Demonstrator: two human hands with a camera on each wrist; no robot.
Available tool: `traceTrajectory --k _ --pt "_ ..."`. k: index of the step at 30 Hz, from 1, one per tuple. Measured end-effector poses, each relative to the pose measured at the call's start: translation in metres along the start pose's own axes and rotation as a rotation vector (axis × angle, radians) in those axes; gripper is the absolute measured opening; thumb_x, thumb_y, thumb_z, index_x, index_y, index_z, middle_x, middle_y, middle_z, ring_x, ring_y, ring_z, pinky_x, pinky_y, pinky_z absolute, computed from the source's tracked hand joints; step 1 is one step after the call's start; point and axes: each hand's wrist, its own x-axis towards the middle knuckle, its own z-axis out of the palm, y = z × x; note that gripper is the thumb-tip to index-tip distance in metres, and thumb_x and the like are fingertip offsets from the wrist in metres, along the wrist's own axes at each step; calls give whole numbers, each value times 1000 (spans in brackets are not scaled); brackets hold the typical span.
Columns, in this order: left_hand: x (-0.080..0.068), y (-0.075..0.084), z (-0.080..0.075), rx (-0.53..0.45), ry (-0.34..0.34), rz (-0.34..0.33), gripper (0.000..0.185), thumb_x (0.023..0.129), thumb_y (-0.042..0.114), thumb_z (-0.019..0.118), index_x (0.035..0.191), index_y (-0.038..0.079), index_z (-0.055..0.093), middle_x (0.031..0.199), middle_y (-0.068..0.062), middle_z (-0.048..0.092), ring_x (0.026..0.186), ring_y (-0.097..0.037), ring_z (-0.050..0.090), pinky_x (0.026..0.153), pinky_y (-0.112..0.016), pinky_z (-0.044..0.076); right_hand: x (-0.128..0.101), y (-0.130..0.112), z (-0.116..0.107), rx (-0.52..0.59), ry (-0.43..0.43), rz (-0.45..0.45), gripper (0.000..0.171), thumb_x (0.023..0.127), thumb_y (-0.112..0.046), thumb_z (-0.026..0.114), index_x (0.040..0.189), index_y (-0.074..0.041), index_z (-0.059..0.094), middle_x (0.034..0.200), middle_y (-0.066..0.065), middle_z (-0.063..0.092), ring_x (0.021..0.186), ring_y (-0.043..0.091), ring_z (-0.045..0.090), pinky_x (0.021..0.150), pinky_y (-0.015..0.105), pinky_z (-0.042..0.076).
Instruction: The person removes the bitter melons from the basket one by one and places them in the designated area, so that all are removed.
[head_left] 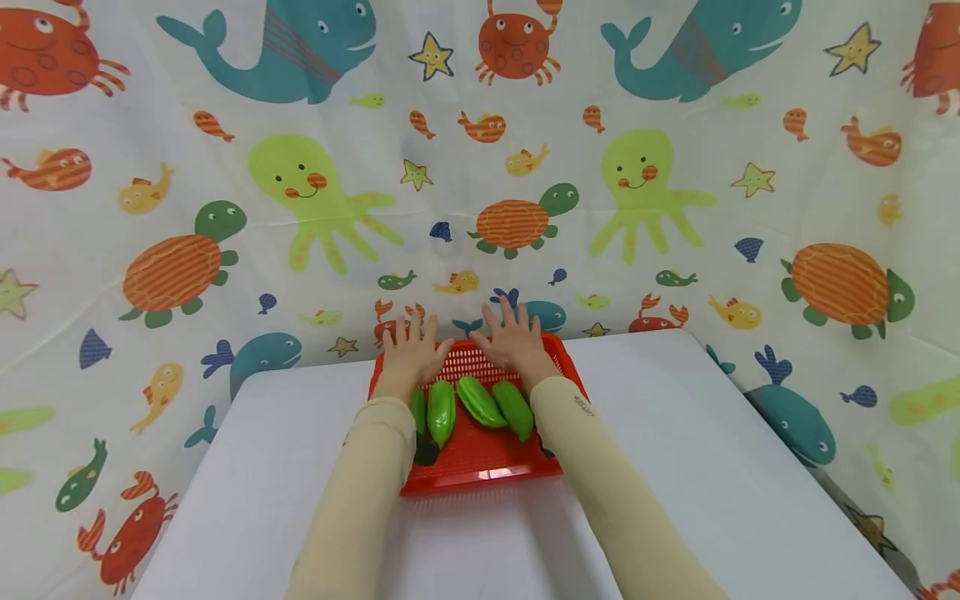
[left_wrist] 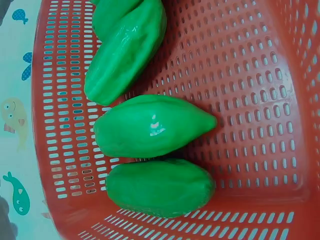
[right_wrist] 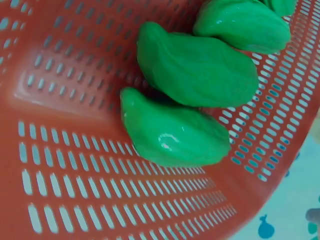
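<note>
Several glossy green, long tapered fruits or vegetables, kind unclear, lie side by side in a red plastic basket (head_left: pixel 480 481). One green piece (head_left: pixel 442 412) is left of the middle, another green piece (head_left: pixel 480 402) just right of it. Their faint lengthwise ridges show in the left wrist view on a green piece (left_wrist: pixel 152 125) and in the right wrist view on a green piece (right_wrist: pixel 175 132). Over the basket's far left part is my left hand (head_left: pixel 411 360), fingers spread and straight. My right hand (head_left: pixel 517 342) is likewise spread over the far right. Neither holds anything; contact with the rim cannot be told.
The basket stands on a white table (head_left: pixel 292 467) near its back edge. Behind hangs a white cloth (head_left: pixel 457 192) printed with sea animals. Beige sleeves (head_left: pixel 360 492) cross the table's front, and dark wrist cameras (head_left: pixel 426 452) hang below the forearms.
</note>
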Motion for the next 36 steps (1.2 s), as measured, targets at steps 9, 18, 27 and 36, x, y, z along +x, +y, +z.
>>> traceTrajectory --k 9,18,27,36 --pt "-5 -19 -8 -83 -96 166 69 103 57 23 158 15 15 163 -14 9 148 -40 1 114 -64 2 -12 18 -25 41 -191 -42 69 100 -62 24 158 -28 5 164 8 -1 148 40 2 116 61 6" --pt "-35 -51 -17 -402 5 341 65 101 44 50 153 9 31 160 -17 20 146 -40 16 112 -65 17 -28 48 -40 56 -179 -160 67 103 -52 34 158 -20 14 162 13 15 146 40 16 116 57 16" --pt "-73 -75 -7 -556 148 268 69 94 43 62 151 15 35 159 -11 25 145 -38 20 105 -69 27 -57 78 -36 242 -54 -262 67 101 -38 50 154 -5 25 156 22 26 143 40 25 114 57 24" --pt "-95 -93 6 -603 128 214 76 91 46 65 152 13 33 159 -15 24 141 -44 28 102 -64 37 -72 89 -18 316 30 -280 67 96 -33 61 151 -4 33 153 22 32 140 41 29 109 59 32"
